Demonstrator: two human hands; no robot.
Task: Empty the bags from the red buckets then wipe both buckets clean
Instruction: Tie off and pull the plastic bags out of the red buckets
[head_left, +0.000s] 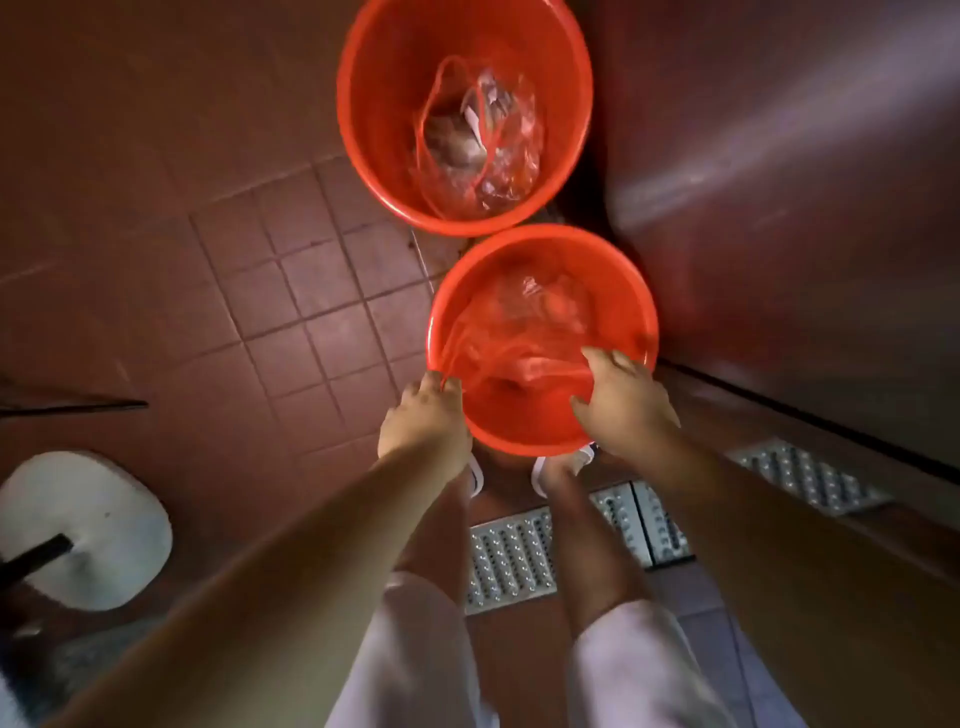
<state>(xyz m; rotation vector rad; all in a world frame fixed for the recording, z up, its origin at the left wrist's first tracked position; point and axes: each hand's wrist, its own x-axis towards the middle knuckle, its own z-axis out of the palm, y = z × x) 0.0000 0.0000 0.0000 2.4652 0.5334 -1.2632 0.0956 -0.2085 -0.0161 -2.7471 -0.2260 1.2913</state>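
Observation:
Two red buckets stand on the tiled floor. The far bucket (374, 135) holds a clear plastic bag with red handles (483, 140). The near bucket (519, 431) holds another thin reddish bag (524, 332), blurred. My left hand (423, 415) grips the near bucket's left rim, fingers curled over the edge where the bag's handle lies. My right hand (621, 397) reaches over the right rim, fingers spread against the bag's edge inside. Whether it pinches the bag I cannot tell.
Brown floor tiles (311, 312) spread to the left. A dark smooth wall or door (779, 208) rises right of the buckets. Metal drain grates (511, 561) lie by my feet. A white stand base with a black pole (88, 530) sits lower left.

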